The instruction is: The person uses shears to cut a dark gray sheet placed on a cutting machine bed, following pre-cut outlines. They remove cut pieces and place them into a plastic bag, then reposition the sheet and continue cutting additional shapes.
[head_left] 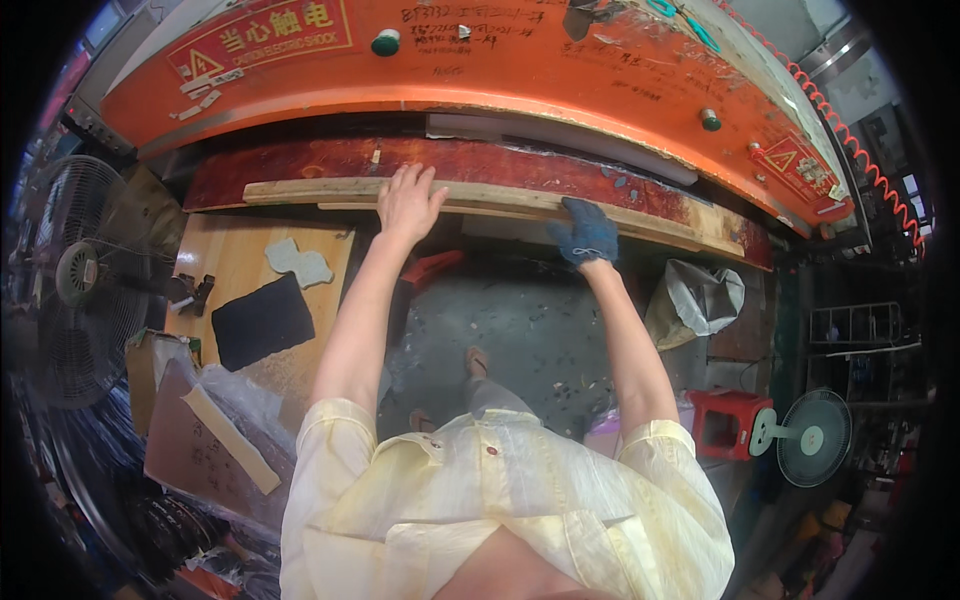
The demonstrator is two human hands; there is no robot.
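Note:
A long pale wooden strip [500, 196] lies along the front edge of a reddish-brown board [300, 160], under an orange machine front [520, 80]. My left hand [408, 203] is bare and rests on the strip left of the middle, its fingers stretched forward and slightly apart. Farther right, my right hand [586, 235] wears a blue glove. Its fingers bend over the strip, while the thumb points left near the strip's front edge; the underside of this grip is hidden.
To the left, a wooden tabletop [215, 235] bears a black sheet [262, 322] and a pale grey piece [298, 262]. A large fan [80, 275] stands beyond it. On the right are a sack [690, 300], a red stool [718, 425] and a small fan [814, 437]. Scraps litter the floor [530, 320].

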